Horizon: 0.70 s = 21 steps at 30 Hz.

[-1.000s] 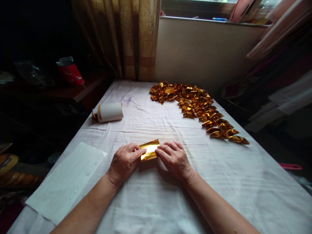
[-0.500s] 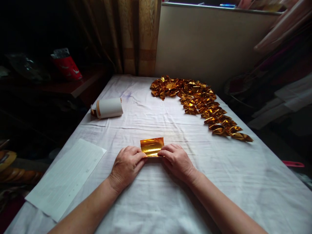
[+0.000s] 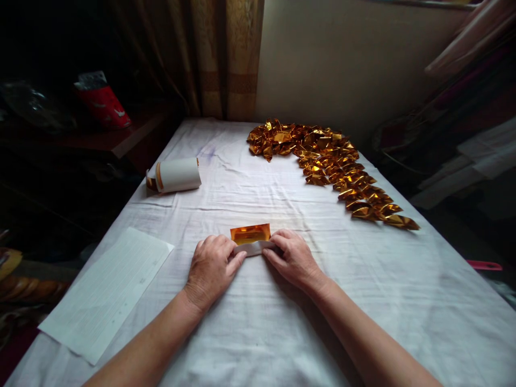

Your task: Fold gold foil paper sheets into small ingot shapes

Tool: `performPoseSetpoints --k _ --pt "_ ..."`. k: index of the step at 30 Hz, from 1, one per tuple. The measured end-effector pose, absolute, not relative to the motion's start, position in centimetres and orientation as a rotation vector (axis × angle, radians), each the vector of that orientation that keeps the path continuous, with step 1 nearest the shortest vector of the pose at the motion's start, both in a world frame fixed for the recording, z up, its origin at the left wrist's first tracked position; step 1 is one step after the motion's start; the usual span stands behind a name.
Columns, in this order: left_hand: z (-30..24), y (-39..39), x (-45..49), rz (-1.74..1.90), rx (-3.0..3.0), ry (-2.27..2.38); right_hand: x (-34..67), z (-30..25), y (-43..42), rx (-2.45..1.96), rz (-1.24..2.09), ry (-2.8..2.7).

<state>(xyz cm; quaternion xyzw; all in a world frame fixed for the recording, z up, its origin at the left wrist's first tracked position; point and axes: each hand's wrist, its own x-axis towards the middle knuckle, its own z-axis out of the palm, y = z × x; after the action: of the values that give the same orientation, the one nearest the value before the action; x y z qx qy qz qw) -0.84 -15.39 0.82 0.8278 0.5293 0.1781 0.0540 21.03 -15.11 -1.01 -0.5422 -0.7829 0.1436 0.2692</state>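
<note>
Foil sheet (image 3: 250,233): gold face up, just ahead of and between the left hand (image 3: 212,263) and the right hand (image 3: 294,259); near edge turned up as a pale strip (image 3: 255,248).
Left grip: thumb in front, fingers behind, pinching the left end of the pale strip; exact contact partly covered.
Right grip: thumb on the pale side, fingers bent over behind, pinching the right end.
Strip middle: no finger on it, slight bulge; could buckle if the ends get pushed toward each other.
Fold line: could come out skewed if one hand rolls or presses more than the other.
Springback: likely if either thumb lifts before a crease is pressed in.
Far edge: free, beyond the fingers; sheet could swivel on the cloth-covered table (image 3: 226,212) if the pull is uneven.
Tearing: possible at the pinched ends if tugged outward; low risk, probably.
Gold foil pieces (image 3: 330,161): ahead and right of the right hand, well apart; crushable if that hand sweeps forward.
White roll (image 3: 179,175): on its side, ahead and left of the left hand; might roll if bumped.
Paper sheet (image 3: 110,293): flat, left of the left hand; could shift if the left forearm (image 3: 155,328) drags it.
</note>
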Motion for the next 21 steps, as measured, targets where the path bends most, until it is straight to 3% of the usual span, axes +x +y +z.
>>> performPoseSetpoints --k 21 --pt "0.5 -15.1 -0.4 0.417 2.495 1.718 19.5 -1.7 -16.0 -1.658 0.166 -1.973"
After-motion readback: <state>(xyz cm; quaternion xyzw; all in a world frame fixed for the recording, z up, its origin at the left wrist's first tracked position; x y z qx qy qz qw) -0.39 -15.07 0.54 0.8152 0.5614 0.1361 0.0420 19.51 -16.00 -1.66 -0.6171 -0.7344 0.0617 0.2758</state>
